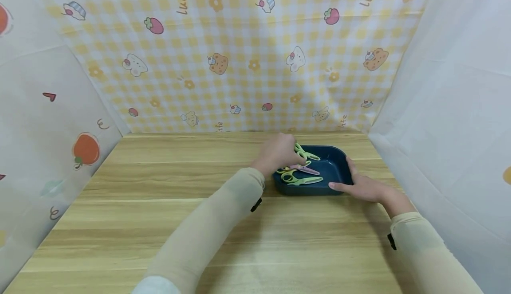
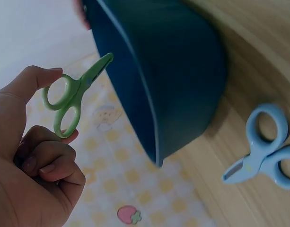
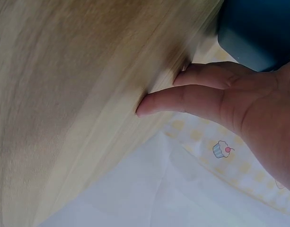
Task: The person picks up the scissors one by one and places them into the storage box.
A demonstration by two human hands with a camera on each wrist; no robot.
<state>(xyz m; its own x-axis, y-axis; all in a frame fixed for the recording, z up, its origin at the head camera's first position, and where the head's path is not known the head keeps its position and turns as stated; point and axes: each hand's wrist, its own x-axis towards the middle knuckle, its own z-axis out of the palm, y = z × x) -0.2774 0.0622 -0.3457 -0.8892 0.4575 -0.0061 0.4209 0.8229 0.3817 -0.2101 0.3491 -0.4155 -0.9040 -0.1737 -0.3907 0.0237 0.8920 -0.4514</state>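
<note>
My left hand (image 1: 278,153) (image 2: 38,146) pinches green scissors (image 1: 312,156) (image 2: 74,94) by one handle loop, thumb against the finger, blades pointing toward the tray (image 1: 311,190) (image 2: 187,71). Inside this dark blue tray lie purple scissors (image 1: 310,170) and green scissors (image 1: 312,180) at the left end. My right hand (image 1: 365,188) (image 3: 244,104) rests at the tray's right end, thumb over the front rim. Two of its fingers extend nearly straight, tips on the table, in the right wrist view.
Light blue scissors (image 2: 256,161) lie on the wooden table (image 1: 167,214) beside the tray, seen in the left wrist view. A yellow checked cloth (image 1: 239,37) hangs behind the table, with white cloths (image 1: 451,90) at both sides.
</note>
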